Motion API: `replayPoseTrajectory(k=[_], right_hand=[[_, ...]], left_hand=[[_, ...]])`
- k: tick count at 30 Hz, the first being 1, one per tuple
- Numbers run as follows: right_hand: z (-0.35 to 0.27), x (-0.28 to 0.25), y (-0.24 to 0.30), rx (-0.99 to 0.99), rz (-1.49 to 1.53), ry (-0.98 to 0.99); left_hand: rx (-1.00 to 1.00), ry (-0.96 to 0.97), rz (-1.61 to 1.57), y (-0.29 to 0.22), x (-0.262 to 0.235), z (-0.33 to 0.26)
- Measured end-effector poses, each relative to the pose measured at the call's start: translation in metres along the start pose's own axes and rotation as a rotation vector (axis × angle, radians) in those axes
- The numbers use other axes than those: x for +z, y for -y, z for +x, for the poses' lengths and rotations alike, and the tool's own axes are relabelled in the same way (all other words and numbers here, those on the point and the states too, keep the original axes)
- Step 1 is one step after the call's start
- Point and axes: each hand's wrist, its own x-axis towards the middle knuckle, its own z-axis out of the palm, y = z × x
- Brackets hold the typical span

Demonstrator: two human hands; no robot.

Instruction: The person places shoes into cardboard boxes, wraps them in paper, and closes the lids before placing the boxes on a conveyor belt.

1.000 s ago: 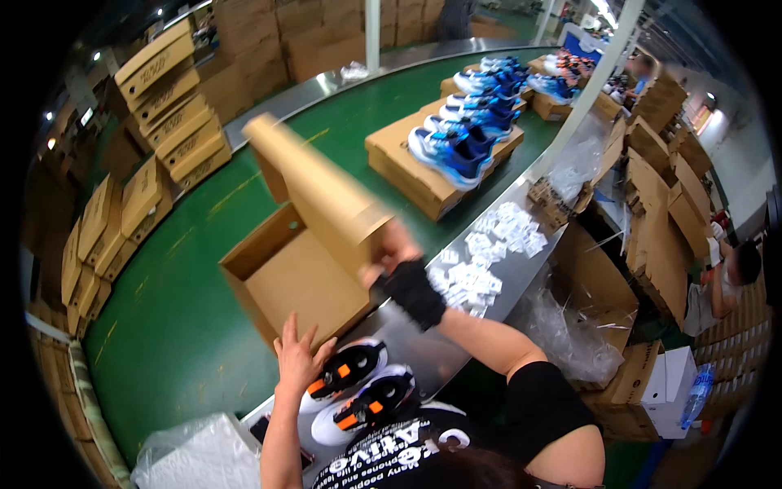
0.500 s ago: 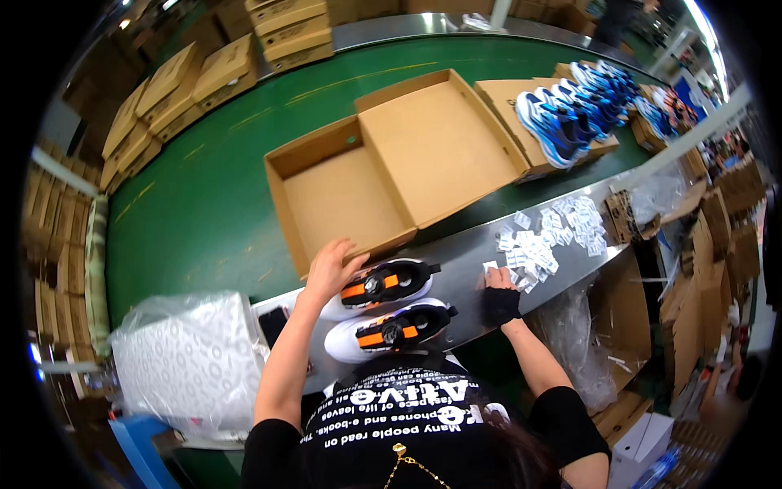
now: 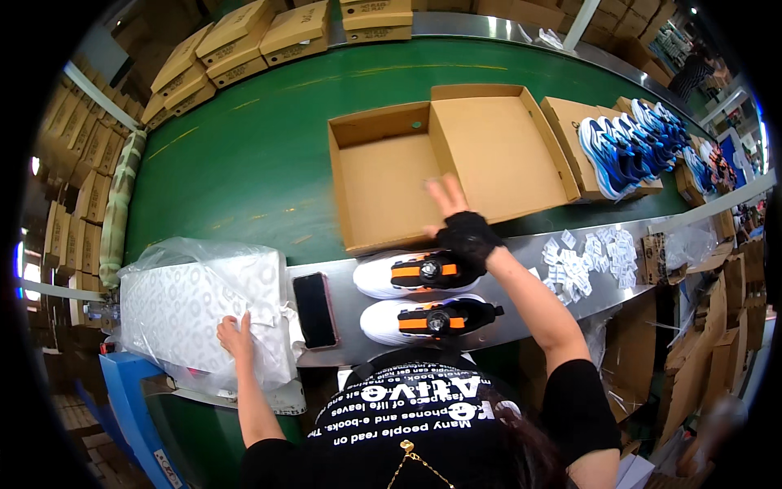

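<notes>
I'm holding my right hand (image 3: 460, 220) spread over the open box (image 3: 383, 183), my left hand (image 3: 236, 336) is touching the patterned paper (image 3: 191, 301), grip unclear, and shoes (image 3: 433, 320) are sitting alongside, apparently for easy reach

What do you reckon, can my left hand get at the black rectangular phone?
Probably yes: your left hand is at the plastic-covered stack of white patterned sheets, just left of the phone, whose face looks uncovered.

Phone (image 3: 315, 310) left of shoes (image 3: 426, 319) (box (image 3: 384, 186) behind)
</notes>
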Motion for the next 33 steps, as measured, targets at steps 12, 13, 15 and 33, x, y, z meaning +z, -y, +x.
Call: replayPoseTrajectory(k=[12, 13, 15, 33], right_hand=[[0.022, 0.064, 0.048, -0.151, -0.052, 0.520], [0.019, 0.059, 0.059, -0.273, 0.077, 0.435], [0.016, 0.053, 0.082, -0.514, 0.446, 0.277], [-0.027, -0.095, -0.236, 0.389, 1.047, -1.306]], left_hand=[[-0.084, 0.040, -0.848, -0.042, -0.132, 0.101], [-0.051, 0.059, -1.001, -0.077, -0.143, 0.109], [-0.011, 0.129, -1.209, -0.154, -0.153, 0.111], [0.902, 0.119, -0.223, -0.274, -0.034, 0.107]])
